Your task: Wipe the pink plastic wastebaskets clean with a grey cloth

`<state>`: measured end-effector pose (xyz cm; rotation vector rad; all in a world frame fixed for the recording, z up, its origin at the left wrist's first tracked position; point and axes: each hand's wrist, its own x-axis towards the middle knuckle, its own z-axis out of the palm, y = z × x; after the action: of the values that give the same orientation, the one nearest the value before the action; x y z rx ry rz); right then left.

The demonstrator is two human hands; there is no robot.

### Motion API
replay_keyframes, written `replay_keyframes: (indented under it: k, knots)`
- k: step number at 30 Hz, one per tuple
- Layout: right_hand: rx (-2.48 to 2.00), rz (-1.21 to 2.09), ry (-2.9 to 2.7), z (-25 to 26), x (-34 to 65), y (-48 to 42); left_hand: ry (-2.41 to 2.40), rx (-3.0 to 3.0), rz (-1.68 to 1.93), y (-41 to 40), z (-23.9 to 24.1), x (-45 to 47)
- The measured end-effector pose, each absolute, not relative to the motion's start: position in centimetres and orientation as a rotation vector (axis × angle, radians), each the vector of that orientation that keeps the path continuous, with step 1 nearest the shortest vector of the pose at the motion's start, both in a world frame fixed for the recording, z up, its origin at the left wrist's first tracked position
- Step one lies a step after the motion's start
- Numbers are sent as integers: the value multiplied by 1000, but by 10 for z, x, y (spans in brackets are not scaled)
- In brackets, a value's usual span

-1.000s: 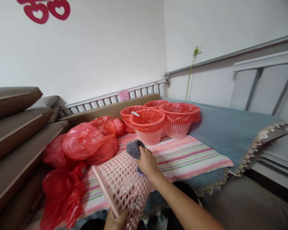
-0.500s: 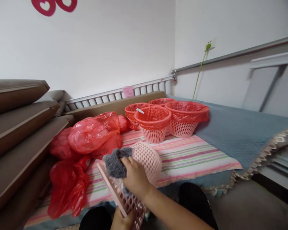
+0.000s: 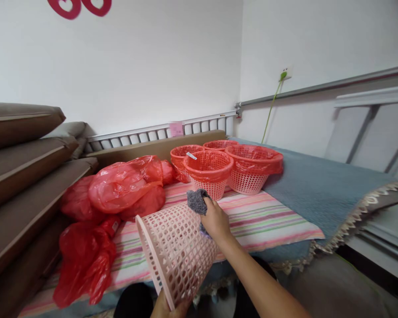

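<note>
A pink perforated plastic basket point(image 3: 174, 251) lies tilted on its side in front of me, its rim toward the lower left. My left hand point(image 3: 167, 308) grips the rim from below at the bottom edge of the view, only partly visible. My right hand point(image 3: 214, 219) is closed on a grey cloth point(image 3: 197, 201) and presses it against the basket's upper far end.
Several red baskets point(image 3: 208, 170), some lined with red bags, stand on a striped sheet point(image 3: 262, 216). A pile of red plastic bags point(image 3: 119, 190) lies to the left beside stacked brown cushions point(image 3: 26, 176). A blue blanket point(image 3: 318, 181) covers the right.
The basket has turned so its side faces up again, and my right hand with the cloth has moved from near the rim to the far end of the basket.
</note>
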<state>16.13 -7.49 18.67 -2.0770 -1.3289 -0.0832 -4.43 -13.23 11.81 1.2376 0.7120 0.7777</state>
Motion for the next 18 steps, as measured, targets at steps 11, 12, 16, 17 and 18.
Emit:
replay_keyframes:
  k: [11,12,16,17,18]
  knots:
    - [-1728,-40,-1685,188,80,-112,785,1069,849,-121,100,-30]
    - [-1753,-44,-1664,187,85,-109,760,1093,826,-122,106,-30]
    - [-1848,-77,-1573,183,106,-93,684,1158,866,-122,135,-33]
    - [-1863,-79,-1553,182,109,-91,703,1173,878,-121,141,-35]
    - [-1871,-79,-1536,182,111,-88,736,1203,874,-119,148,-40]
